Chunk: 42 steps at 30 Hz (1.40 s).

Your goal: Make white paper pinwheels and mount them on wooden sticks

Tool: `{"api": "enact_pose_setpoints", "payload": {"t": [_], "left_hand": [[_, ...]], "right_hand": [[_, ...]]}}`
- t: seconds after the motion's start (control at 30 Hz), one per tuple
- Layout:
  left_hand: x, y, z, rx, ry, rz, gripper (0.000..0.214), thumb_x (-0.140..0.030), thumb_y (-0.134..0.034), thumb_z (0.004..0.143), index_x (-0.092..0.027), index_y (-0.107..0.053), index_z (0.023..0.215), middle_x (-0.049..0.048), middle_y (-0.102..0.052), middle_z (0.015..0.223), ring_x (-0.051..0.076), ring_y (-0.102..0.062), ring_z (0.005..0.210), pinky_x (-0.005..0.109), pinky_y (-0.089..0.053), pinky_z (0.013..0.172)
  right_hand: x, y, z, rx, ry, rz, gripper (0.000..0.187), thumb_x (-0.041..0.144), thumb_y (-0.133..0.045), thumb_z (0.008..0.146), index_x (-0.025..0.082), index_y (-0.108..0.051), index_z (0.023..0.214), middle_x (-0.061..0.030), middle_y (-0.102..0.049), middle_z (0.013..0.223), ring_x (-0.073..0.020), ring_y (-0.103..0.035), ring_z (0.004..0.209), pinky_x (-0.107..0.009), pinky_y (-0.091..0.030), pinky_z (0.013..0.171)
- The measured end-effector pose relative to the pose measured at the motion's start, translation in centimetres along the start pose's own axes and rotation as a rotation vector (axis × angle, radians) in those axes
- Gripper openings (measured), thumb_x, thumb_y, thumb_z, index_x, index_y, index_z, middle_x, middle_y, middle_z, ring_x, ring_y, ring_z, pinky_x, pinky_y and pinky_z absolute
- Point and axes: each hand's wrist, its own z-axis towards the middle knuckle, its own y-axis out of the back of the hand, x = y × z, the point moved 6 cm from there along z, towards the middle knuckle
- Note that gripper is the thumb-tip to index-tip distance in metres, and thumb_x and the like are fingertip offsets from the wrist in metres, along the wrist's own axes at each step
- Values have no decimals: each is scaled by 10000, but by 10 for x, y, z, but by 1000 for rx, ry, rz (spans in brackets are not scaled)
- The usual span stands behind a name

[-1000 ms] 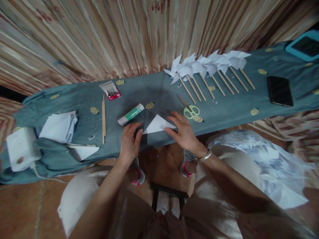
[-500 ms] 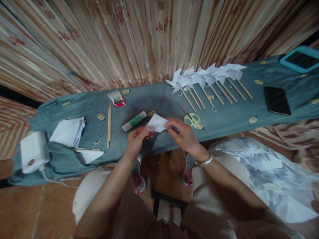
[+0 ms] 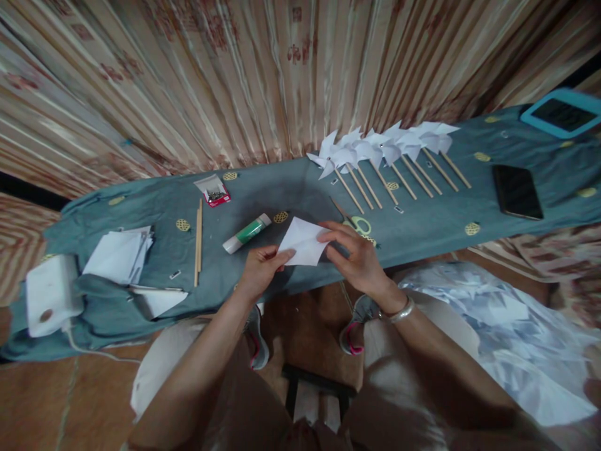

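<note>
A small white sheet of paper (image 3: 304, 241) is held up above the table's front edge, spread nearly flat with faint creases. My left hand (image 3: 263, 268) pinches its lower left corner between thumb and fingers. At the opposite side, my right hand (image 3: 352, 254) grips the upper right edge, a silver bangle on its wrist. Just behind the left hand lies a green and white glue stick (image 3: 247, 233). Scissors with pale green handles (image 3: 359, 224) rest beyond the right hand, partly covered by it.
Several white paper pinwheels (image 3: 380, 147) on wooden sticks lie in a row at the back. Leftward are a red box of small metal pieces (image 3: 215, 191), loose sticks (image 3: 198, 244), a paper stack (image 3: 119, 254) and a white device (image 3: 51, 294). A phone (image 3: 518, 191) lies right.
The paper has gone from a folded, narrow shape to a more open square facing me. My right hand has shifted slightly right and down; the whole view has moved a little.
</note>
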Motion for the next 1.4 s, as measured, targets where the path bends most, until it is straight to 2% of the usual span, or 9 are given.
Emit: {"api": "enact_pose_setpoints", "payload": {"t": [0.27,0.4,0.57,0.7,0.87,0.93,1.0,1.2,1.4], "left_hand": [[-10,11,9,-123,-89,28,336,-454,-753,610,-181,-592,498,-32,-490,499,102,-392,521,243,-308,511],[-19,17,13,-192,-136,80,280,-408,-722,627,-186,-598,508,-37,-491,493,112,-405,510,246,-306,497],[-32,20,15,-239,-211,132,298,-374,-708,676,-197,-558,490,-46,-444,485,108,-366,496,249,-271,497],[-40,23,17,-282,-245,159,319,-344,-709,697,-198,-522,484,-49,-412,497,107,-359,511,252,-272,513],[-50,25,21,-316,-269,178,338,-354,-709,705,-195,-512,482,-46,-413,505,104,-352,522,249,-258,509],[-54,26,23,-333,-284,175,356,-364,-708,704,-194,-498,473,-47,-398,494,101,-339,517,248,-248,501],[-57,28,25,-346,-303,165,365,-375,-712,700,-195,-492,472,-49,-387,487,100,-337,518,244,-255,499],[-58,23,27,-353,-291,6,307,-414,-757,659,-198,-576,538,-32,-514,544,114,-435,558,238,-364,537],[-45,8,24,-250,-184,-173,312,-463,-810,577,-193,-664,638,2,-637,674,127,-521,621,240,-416,567]], "right_hand": [[-21,11,3,-26,-60,-136,335,112,-449,838,229,-737,962,-77,-661,1326,-237,-626,1237,-451,-482,1077],[-43,29,4,-106,-133,-391,288,224,-494,902,150,-697,1093,-177,-686,1234,-322,-627,1174,-516,-457,1065],[-59,26,2,-49,-192,-510,308,267,-507,914,107,-658,1129,-242,-690,1133,-390,-619,1098,-563,-450,1000],[-60,23,10,15,-241,-632,285,251,-517,908,104,-657,1108,-244,-716,1012,-379,-666,977,-508,-506,875],[-54,31,21,56,-298,-769,207,178,-573,831,151,-684,1003,-171,-763,876,-296,-722,814,-376,-538,743],[-54,35,18,28,-347,-681,190,166,-580,811,172,-691,965,-147,-771,871,-284,-731,807,-373,-543,745],[-56,38,11,-24,-422,-431,164,194,-622,782,192,-692,930,-109,-777,861,-265,-736,805,-370,-553,750],[-59,15,0,-73,-636,710,281,363,-765,670,207,-685,890,-26,-760,763,-184,-714,692,-313,-580,684],[-55,9,11,-123,-627,1067,182,261,-761,703,224,-675,859,-35,-769,850,-191,-726,774,-311,-591,708]]}}
